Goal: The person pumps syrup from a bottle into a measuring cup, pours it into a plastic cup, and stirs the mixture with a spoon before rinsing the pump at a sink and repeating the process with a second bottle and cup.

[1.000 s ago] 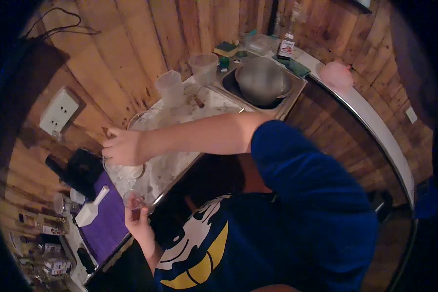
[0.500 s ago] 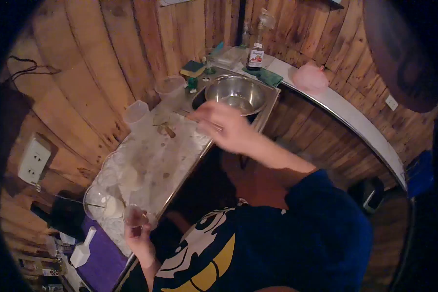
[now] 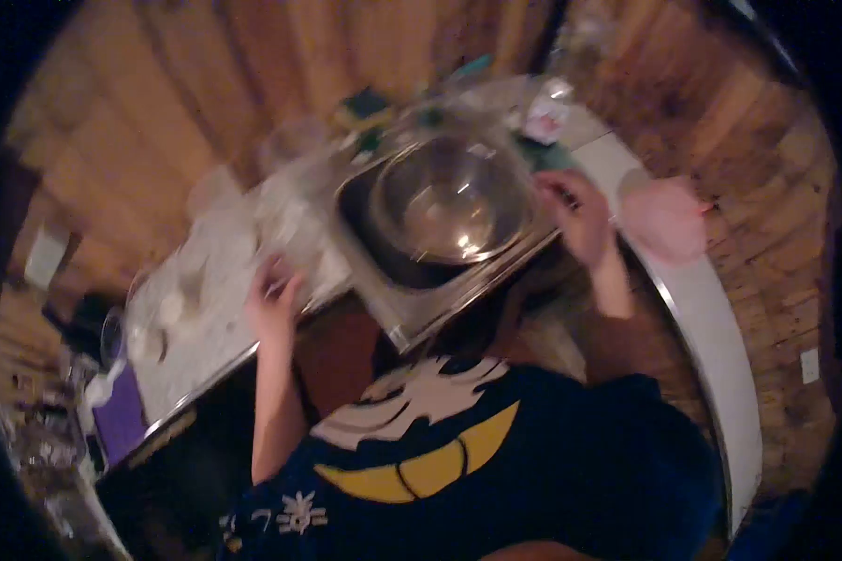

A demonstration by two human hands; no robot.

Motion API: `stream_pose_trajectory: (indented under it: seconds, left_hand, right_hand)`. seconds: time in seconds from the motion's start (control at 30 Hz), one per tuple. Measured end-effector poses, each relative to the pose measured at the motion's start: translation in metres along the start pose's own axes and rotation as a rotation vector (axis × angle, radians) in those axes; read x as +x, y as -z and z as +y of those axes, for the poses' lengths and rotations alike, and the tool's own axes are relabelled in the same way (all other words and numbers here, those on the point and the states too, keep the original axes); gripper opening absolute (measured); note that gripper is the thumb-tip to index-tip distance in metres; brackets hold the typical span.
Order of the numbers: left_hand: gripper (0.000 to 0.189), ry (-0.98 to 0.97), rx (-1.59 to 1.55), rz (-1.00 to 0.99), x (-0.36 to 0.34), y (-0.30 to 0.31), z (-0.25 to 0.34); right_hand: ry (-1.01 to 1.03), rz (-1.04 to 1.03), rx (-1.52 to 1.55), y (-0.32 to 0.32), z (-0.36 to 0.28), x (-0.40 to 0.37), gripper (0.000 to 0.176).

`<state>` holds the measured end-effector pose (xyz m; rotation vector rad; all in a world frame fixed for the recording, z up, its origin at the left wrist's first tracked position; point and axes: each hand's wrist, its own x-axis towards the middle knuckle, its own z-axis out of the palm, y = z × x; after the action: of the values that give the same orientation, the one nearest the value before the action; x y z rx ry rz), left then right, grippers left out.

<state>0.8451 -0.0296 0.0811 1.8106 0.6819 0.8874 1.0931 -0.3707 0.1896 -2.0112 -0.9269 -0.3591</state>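
A shiny metal bowl (image 3: pixel 454 201) sits in the sink (image 3: pixel 384 290), with light glinting off its inside. To the right of the bowl, near the sink's edge, is my right hand (image 3: pixel 580 215), its fingers curled; blur hides whether anything is between them. My left hand (image 3: pixel 276 294) is over the counter (image 3: pixel 201 351) left of the sink, fingers bent and apart, with nothing visible in them. A bottle with a white label (image 3: pixel 546 122) stands behind my right hand.
A pink bag (image 3: pixel 664 220) lies on the white ledge (image 3: pixel 720 374) at right. A green and yellow sponge (image 3: pixel 365 110) is behind the sink. Clear containers stand along the wooden wall. A purple cloth (image 3: pixel 117 411) lies at the counter's far left.
The view has turned toward the sink. My left hand has left the clear cup it was holding and come nearer the sink. My right hand has moved to the bowl's right side.
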Motion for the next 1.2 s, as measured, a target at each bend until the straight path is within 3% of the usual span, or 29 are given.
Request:
stream_pose_trajectory:
  seconds: [0.27, 0.3, 0.33, 0.4, 0.43, 0.47, 0.5, 0.53, 0.6, 0.67, 0.7, 0.73, 0.8, 0.9, 0.97, 1.1, 1.2]
  left_hand:
    - [0.06, 0.012, 0.135, 0.341, 0.004, -0.033, -0.046]
    - [0.061, -0.169, 0.215, 0.464, -0.007, -0.047, -0.008]
    - [0.057, -0.195, 0.254, 0.544, -0.017, -0.057, 0.023]
    - [0.049, -0.255, 0.322, 0.691, -0.031, -0.074, 0.066]
    - [0.038, -0.377, 0.146, 0.618, -0.03, -0.095, 0.074]
    - [0.025, -0.379, 0.019, 0.52, -0.024, -0.129, 0.102]
    - [0.01, -0.523, 0.118, 0.287, -0.017, -0.157, 0.141]
    - [0.004, -0.419, -0.159, 0.127, -0.004, -0.197, 0.165]
    - [0.012, -0.673, -0.05, -0.13, 0.035, -0.255, 0.227]
    - [0.018, -0.732, -0.223, -0.144, 0.084, -0.33, 0.253]
    - [0.023, -0.794, -0.125, -0.108, 0.118, -0.364, 0.26]
    - [0.028, -0.682, -0.269, -0.216, 0.141, -0.39, 0.272]
    - [0.03, -0.663, -0.293, -0.229, 0.167, -0.422, 0.29]
    - [0.027, -0.7, -0.292, -0.248, 0.181, -0.447, 0.29]
    - [0.025, -0.61, -0.289, -0.226, 0.183, -0.455, 0.287]
    - [0.023, -0.56, -0.244, -0.179, 0.187, -0.458, 0.294]
    - [0.026, -0.675, -0.195, -0.102, 0.184, -0.455, 0.297]
  right_hand:
    - [-0.036, 0.173, 0.145, 0.059, 0.102, 0.082, 0.024]
    - [-0.079, 0.227, 0.166, 0.062, 0.11, 0.097, 0.027]
    - [-0.123, 0.279, 0.185, 0.065, 0.116, 0.114, 0.031]
    - [-0.018, 0.471, 0.276, 0.073, 0.102, 0.143, 0.045]
    - [-0.017, 0.542, 0.248, 0.074, 0.114, 0.162, 0.052]
    - [-0.016, 0.606, 0.215, 0.075, 0.122, 0.181, 0.06]
    - [-0.033, 0.611, 0.129, 0.078, 0.127, 0.192, 0.064]
    - [-0.047, 0.612, 0.042, 0.082, 0.121, 0.202, 0.068]
    - [-0.048, 0.588, -0.04, 0.083, 0.128, 0.227, 0.074]
    - [-0.03, 0.547, -0.028, 0.082, 0.15, 0.25, 0.078]
    - [-0.051, 0.511, -0.016, 0.084, 0.151, 0.252, 0.076]
    - [-0.072, 0.478, -0.003, 0.088, 0.147, 0.254, 0.073]
    - [-0.098, 0.429, -0.011, 0.092, 0.141, 0.258, 0.067]
    - [-0.088, 0.385, -0.109, 0.097, 0.137, 0.253, 0.056]
    - [-0.027, 0.382, -0.194, 0.096, 0.136, 0.252, 0.048]
    - [-0.133, 0.238, -0.113, 0.108, 0.122, 0.245, 0.029]
    - [-0.11, 0.22, 0.065, 0.105, 0.132, 0.249, 0.02]
